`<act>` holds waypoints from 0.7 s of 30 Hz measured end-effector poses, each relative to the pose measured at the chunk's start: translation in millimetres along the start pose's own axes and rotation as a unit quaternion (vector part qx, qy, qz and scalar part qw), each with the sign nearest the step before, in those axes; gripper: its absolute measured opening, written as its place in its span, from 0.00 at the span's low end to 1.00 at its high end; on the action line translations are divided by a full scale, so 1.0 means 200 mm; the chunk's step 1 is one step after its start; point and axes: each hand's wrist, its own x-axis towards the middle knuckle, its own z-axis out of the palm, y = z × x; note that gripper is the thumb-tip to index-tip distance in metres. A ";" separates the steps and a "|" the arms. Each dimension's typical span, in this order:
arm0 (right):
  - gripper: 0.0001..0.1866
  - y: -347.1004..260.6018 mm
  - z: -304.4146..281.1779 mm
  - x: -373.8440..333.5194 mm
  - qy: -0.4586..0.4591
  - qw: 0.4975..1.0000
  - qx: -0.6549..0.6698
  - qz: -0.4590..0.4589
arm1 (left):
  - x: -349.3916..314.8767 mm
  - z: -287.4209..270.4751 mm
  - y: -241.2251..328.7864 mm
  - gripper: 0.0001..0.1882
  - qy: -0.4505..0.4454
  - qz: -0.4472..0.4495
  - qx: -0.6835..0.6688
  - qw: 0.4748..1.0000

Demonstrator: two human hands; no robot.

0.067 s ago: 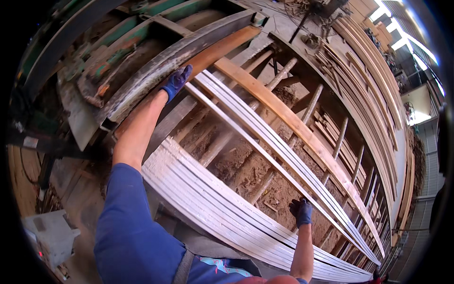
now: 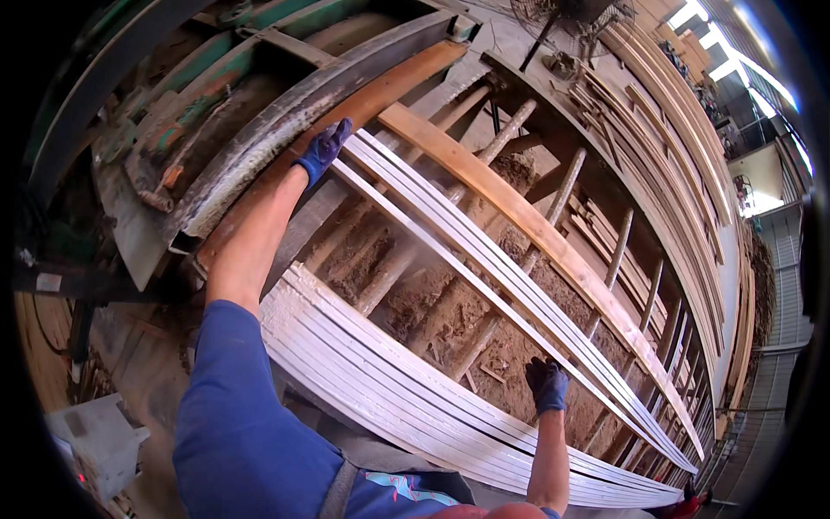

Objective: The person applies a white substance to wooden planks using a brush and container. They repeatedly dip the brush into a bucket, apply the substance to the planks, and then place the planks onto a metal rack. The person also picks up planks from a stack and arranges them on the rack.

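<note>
At far left, a grey box-shaped machine part (image 2: pixel 97 441) stands low, and a green metal frame (image 2: pixel 212 99) lies above it. A long metal beam (image 2: pixel 259 143) with whitish residue borders the frame. A brown wooden board (image 2: pixel 402 80) runs alongside the beam.

The left hand (image 2: pixel 323 152), in a dark blue glove, lies at the brown wooden board, beside the upper ends of the white-faced strips (image 2: pixel 467 223). Its fingers are close together; whether they grasp or merely press cannot be told.

Below, a row of white-faced boards (image 2: pixel 363 368) lies side by side, nearest the person's body. The white-faced strips extend diagonally from the left hand toward lower right, across the rollers (image 2: pixel 566 186). A separate narrow white strip (image 2: pixel 434 246) lies on their near side; a bare wooden plank (image 2: pixel 523 221) lies on their far side. Wood debris (image 2: pixel 432 316) covers the ground beneath.

The right hand (image 2: pixel 547 386), similarly gloved, is at the near edge of the narrow white strip. Its fingers are partly bent; contact or grip cannot be confirmed. At far right, long timber pieces (image 2: pixel 674 143) lie stacked lengthwise.
</note>
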 end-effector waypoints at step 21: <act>0.17 -0.10 0.22 0.06 -0.012 0.933 0.073 -0.352 | 0.05 0.25 0.81 0.18 -0.133 -0.181 -0.436 0.872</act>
